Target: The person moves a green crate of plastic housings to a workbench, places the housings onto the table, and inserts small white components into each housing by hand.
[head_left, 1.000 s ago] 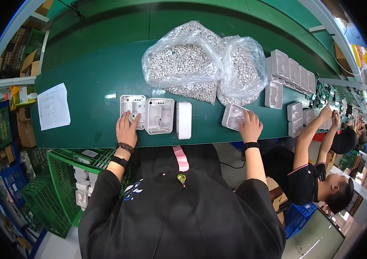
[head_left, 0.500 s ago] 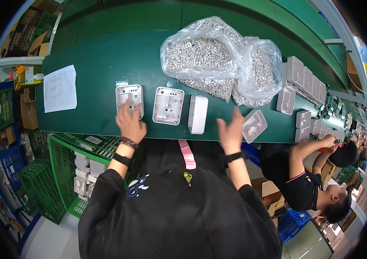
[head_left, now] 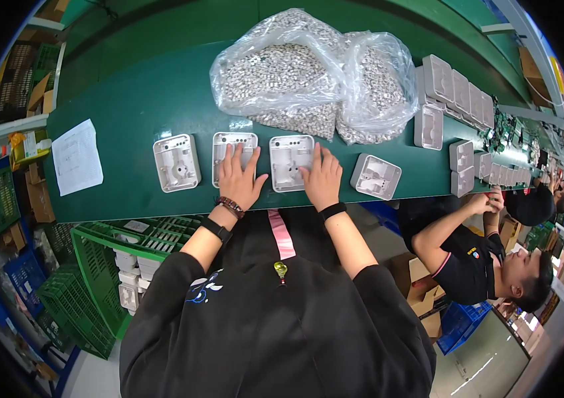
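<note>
Several white plastic housings lie in a row on the green table, open sides up. My left hand (head_left: 241,180) rests over the second white housing (head_left: 218,149), its fingers spread and reaching into it; they cover much of the inside. My right hand (head_left: 323,178) lies at the right edge of the third white housing (head_left: 283,162). Its fingers are stretched out and apart, with the thumb over the inside. On the far left is a housing with a round post (head_left: 177,162). A tilted housing (head_left: 375,176) lies right of my right hand.
Behind the row lie clear bags of small pale parts (head_left: 278,76). A paper sheet (head_left: 77,158) is at the left. Stacked housings (head_left: 451,86) line the right side. A green crate (head_left: 96,255) stands below the table's left edge. A co-worker (head_left: 474,259) works at the right.
The view has shifted. My left hand has moved right, from the first housing to the second. My right hand has come left onto the third. No housing stands on its side now.
</note>
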{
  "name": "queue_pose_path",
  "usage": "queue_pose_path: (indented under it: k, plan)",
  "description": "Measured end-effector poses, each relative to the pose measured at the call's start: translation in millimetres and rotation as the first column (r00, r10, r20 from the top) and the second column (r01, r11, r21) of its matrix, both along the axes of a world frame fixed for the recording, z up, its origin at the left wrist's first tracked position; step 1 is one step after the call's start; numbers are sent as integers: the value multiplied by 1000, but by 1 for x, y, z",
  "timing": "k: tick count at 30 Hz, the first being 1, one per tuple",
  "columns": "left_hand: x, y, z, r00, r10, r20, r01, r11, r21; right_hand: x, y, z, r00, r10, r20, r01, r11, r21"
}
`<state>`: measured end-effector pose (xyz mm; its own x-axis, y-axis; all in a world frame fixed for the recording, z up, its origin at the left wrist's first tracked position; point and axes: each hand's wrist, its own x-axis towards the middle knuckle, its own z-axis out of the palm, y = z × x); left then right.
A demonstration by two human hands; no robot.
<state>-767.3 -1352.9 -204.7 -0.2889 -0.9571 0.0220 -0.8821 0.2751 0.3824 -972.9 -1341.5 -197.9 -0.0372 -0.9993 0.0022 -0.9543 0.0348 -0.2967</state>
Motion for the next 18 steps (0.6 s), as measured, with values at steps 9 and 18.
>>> queue_pose_path:
  k: [9, 18]
  plan:
    - [-40, 8, 8, 996, 26, 82, -29, 999, 36, -147, 31, 15, 905, -244, -349, 191, 965, -179]
    - [-67, 17, 0, 989, 112, 95, -114, 993, 15, -198, -4, 12, 949, 307, 71, -313, 943, 116]
